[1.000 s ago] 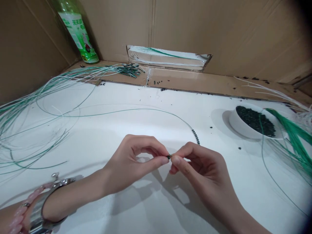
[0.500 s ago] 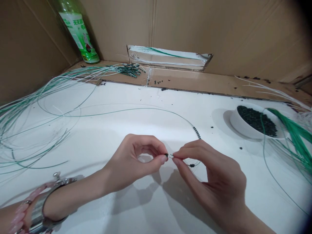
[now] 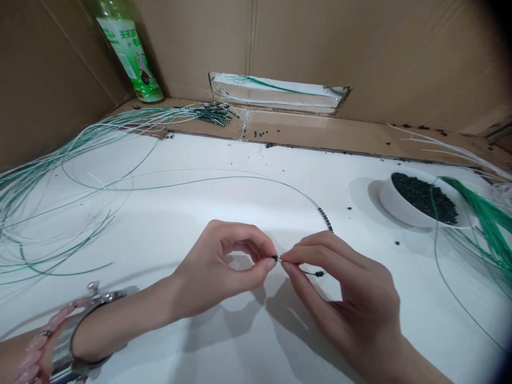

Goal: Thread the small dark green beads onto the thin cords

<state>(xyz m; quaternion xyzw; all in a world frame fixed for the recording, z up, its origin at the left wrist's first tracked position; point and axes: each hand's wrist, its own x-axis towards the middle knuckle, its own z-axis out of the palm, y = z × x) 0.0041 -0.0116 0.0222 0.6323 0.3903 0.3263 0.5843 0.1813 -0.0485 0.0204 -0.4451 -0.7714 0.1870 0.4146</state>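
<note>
Between thumb and forefinger, my left hand pinches a small dark bead. My right hand grips the end of a thin green cord, its tip touching the bead or just at it; whether it is inside the bead I cannot tell. The cord curves back over the white surface to the left. A row of dark beads sits on it above my right hand, and a few more show beneath the fingers.
A white bowl of dark beads stands at right beside green cords. Beaded strands lie at the back on cardboard. A green bottle stands back left; loose cords spread at left.
My right hand has brought the cord tip left to the bead, closing the small gap between them. My left hand has stayed nearly still.
</note>
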